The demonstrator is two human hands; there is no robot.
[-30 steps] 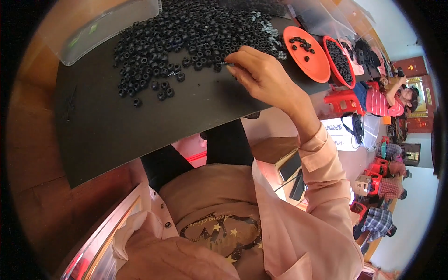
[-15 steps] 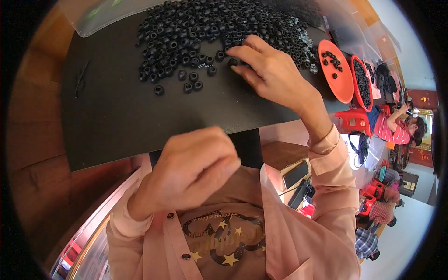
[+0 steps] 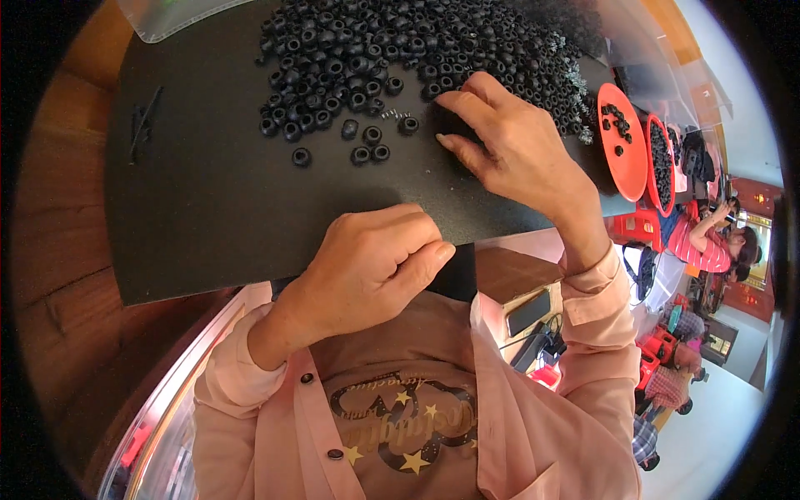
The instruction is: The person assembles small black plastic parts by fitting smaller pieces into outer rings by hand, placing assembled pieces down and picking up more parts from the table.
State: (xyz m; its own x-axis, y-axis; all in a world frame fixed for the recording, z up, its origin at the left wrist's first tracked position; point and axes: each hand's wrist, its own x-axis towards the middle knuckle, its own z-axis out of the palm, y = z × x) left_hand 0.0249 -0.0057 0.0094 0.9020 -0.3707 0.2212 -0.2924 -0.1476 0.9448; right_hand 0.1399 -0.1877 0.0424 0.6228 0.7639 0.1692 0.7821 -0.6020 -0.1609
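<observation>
A large heap of small black barrel-shaped pieces (image 3: pixel 333 67), each with a round hole, spreads over the far part of the dark table. Several of them lie loose in front of it, beside a thin silver spring (image 3: pixel 395 115). At the near right edge of the heap is my right hand (image 3: pixel 512 137), its thumb and forefinger apart; no piece shows clearly between them. My left hand (image 3: pixel 375 262) is closed in a loose fist above the table's near edge, thumb on top. Whatever it may hold is hidden inside the fingers.
More silver springs (image 3: pixel 575 79) lie along the heap's right side. An orange-red plate (image 3: pixel 621 171) with several black pieces stands at the right, next to a full red basket (image 3: pixel 667 200). Dark thin strips (image 3: pixel 143 125) lie far left. Other people sit in the right background.
My left hand has risen slightly and moved right, toward the table edge. The right hand's finger and thumb remain by the heap; the whole view has shifted a little.
</observation>
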